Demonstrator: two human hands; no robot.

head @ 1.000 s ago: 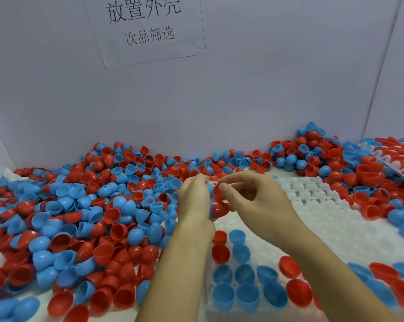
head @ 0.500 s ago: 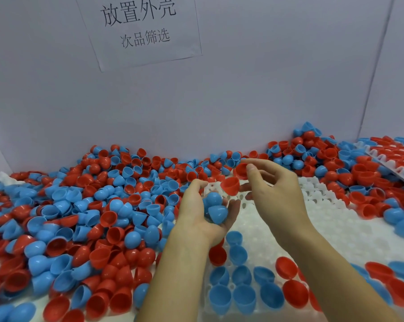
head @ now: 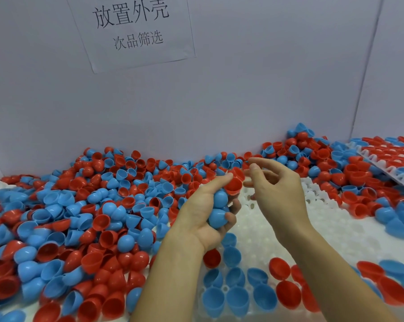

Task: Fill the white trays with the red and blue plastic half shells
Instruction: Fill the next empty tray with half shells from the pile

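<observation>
My left hand [head: 203, 212] is turned palm up over the far left of the white tray [head: 296, 231]. It cups two blue half shells [head: 218, 209] and pinches a red half shell [head: 233, 185] at its fingertips. My right hand [head: 277, 191] hovers just right of that red shell, fingers spread and curled, with nothing visibly in it. The tray's near rows hold several blue shells [head: 226, 296] and red shells [head: 281, 269]; most other pockets are bare.
A deep pile of loose red and blue shells [head: 84, 212] covers the table left of the tray and runs along the back wall. A second white tray [head: 382, 169] with shells lies at the far right. A paper sign [head: 131, 29] hangs on the wall.
My left hand has turned palm up, showing the blue shells it holds. My right fingers have come off the red shell and drawn slightly right, leaving it at my left fingertips.
</observation>
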